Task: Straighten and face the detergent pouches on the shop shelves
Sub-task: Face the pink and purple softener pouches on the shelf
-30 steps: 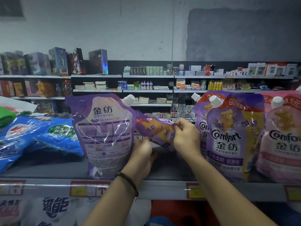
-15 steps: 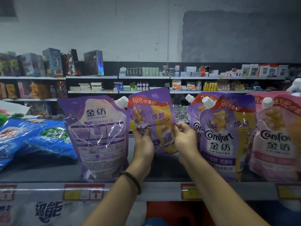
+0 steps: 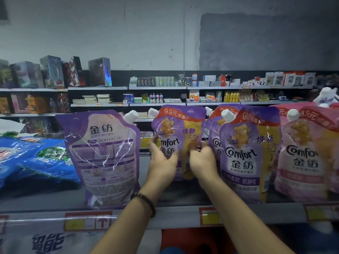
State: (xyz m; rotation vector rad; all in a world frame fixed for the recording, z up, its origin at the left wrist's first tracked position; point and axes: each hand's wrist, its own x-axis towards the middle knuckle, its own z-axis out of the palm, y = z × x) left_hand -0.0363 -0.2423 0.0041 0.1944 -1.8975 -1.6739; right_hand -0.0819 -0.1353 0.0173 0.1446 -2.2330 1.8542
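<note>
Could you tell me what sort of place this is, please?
Most likely a small shop: spouted detergent pouches stand on a shelf with price tags along its edge, and more stocked shelving lines the back wall.

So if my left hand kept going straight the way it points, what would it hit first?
Your left hand already grips the purple Comfort pouch; pushing on would likely press it toward the shelf back, though depth is unclear.

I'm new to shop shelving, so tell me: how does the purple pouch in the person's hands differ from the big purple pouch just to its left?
The held purple plastic pouch shows its front, with a bear and the Comfort logo; the left purple plastic pouch shows its back, with small printed panels. The held one sits further back, gripped by the left hand and right hand; the left one stands untouched at the shelf edge. Both are upright, with white spout caps.
</note>
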